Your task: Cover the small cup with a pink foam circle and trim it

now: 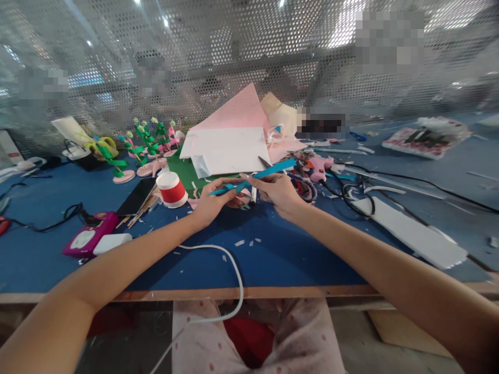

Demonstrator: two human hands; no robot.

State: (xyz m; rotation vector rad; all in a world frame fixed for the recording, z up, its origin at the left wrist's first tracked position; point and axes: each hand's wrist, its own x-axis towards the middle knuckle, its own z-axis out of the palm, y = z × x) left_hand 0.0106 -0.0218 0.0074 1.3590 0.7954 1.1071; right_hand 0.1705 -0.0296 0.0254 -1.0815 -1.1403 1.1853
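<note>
A blue paper strip [281, 167] is held in front of me, above the near middle of the table. My left hand [212, 205] grips its left part, where the strip looks folded or doubled. Thumb and fingers of my right hand [284, 195] pinch it farther along, and its free end points up to the right. Part of the strip is hidden by my fingers. Just left of my left hand stands a white cup-shaped container with a red band [172, 190]. Behind my hands lie white sheets [234, 150] and a green sheet [180, 171].
Small paper plants on pink bases [123, 175] stand at the left. A purple power socket box [91, 234] with a white plug, thin sticks [142, 208] and a white cable [234, 265] are nearer. Right are a pink glue gun [320, 169], black cord and white strip [417, 231].
</note>
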